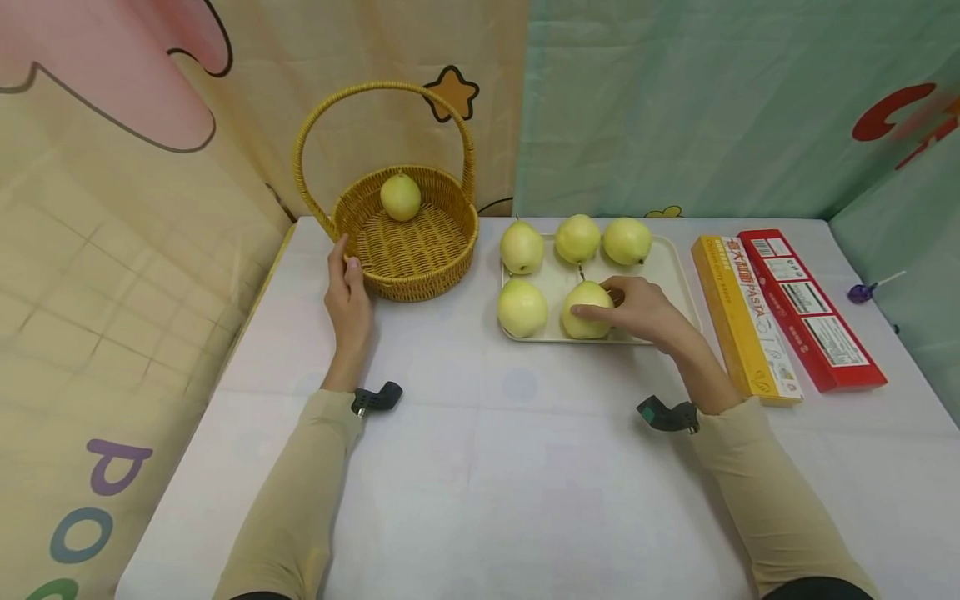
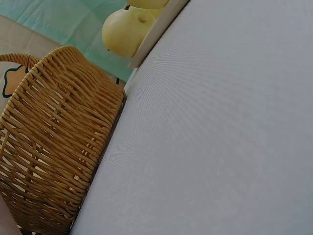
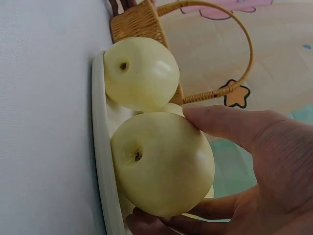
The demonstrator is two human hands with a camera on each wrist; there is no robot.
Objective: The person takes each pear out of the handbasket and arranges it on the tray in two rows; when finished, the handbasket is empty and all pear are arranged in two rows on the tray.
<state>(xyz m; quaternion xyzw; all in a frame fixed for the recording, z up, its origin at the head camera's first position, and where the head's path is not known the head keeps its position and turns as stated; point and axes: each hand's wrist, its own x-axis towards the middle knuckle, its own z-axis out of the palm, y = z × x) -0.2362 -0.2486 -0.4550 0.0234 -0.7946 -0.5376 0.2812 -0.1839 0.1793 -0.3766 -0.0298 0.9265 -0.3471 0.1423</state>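
Observation:
My right hand (image 1: 645, 312) grips a pale yellow-green pear (image 1: 583, 310) at the front of a cream tray (image 1: 678, 287), thumb on one side and fingers round the other. The right wrist view shows this pear (image 3: 164, 164) large, at the tray's rim, beside a second pear (image 3: 142, 73). Several more pears, one of them a pear (image 1: 522, 247) at the back left, sit on the tray. My left hand (image 1: 350, 304) rests with fairly straight fingers against the left side of a round wicker basket (image 1: 416, 287). Inside the basket lies one pear (image 1: 401, 197).
Right of the tray lie a yellow pasta box (image 1: 738, 325) and a red box (image 1: 813, 312). A purple lollipop (image 1: 862, 292) is near the table's right edge. The basket's tall arched handle (image 1: 386, 86) rises before the back curtain (image 1: 675, 108). A white cloth (image 1: 480, 467) covers the table.

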